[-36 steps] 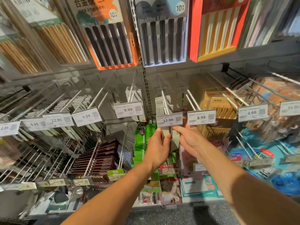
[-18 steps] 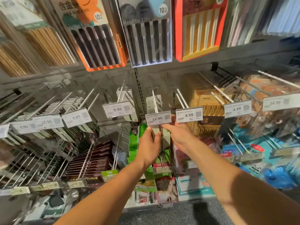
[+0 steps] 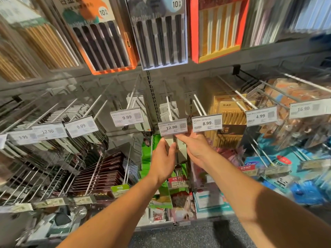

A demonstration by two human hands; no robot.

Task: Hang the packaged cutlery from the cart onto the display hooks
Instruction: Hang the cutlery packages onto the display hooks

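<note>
While both hands close on it, the fork pack (image 3: 176, 151) hangs upright just under the 12.90 price tag (image 3: 172, 126), its grey card between the two palms and the fork's tines showing below the card. The left hand (image 3: 163, 159) grips the card's left edge, thumb curled onto its front. The right hand (image 3: 196, 146) pinches the card's top right, fingertips reaching up to the tag's lower edge. Whether the card's hole is already on the hook (image 3: 168, 107) cannot be told, since the tag covers that spot. More grey cards (image 3: 169, 110) hang farther back on the same hook. Just to the right sits an 8.99 tag (image 3: 206, 123) in front of yellow packs (image 3: 227, 111). To the left hang rows of spoons (image 3: 71, 140) under 9.99 tags. Above, boxes of chopsticks (image 3: 157, 33) stand on a shelf.
</note>
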